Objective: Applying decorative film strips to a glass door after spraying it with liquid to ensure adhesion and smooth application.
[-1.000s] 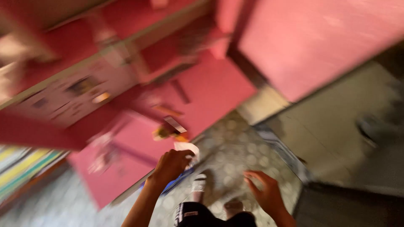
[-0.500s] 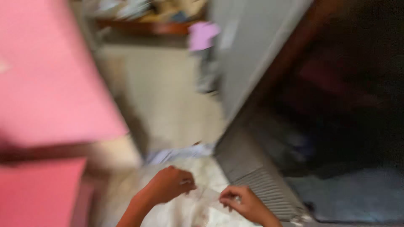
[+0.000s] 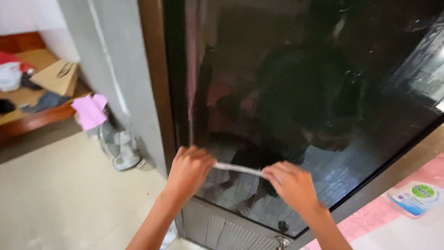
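A thin whitish strip point(image 3: 238, 169), possibly a folded wipe or tissue, is stretched between my two hands. My left hand point(image 3: 190, 169) pinches its left end and my right hand point(image 3: 292, 185) pinches its right end. Both hands are held up just in front of a dark reflective glass panel point(image 3: 323, 92) set in a brown frame point(image 3: 157, 83). A dim reflection of a person shows in the glass.
A grey wall point(image 3: 106, 60) stands left of the frame, with a small fan point(image 3: 121, 147) and a pink cloth point(image 3: 89, 111) at its foot. A wooden bench point(image 3: 32, 115) holds a paper bag and clothes. A white and blue wipes packet point(image 3: 414, 196) lies on a pink surface at right.
The view has swung from pink furniture to the dark glass panel. My hands have risen together and now stretch the strip between them in front of the glass.
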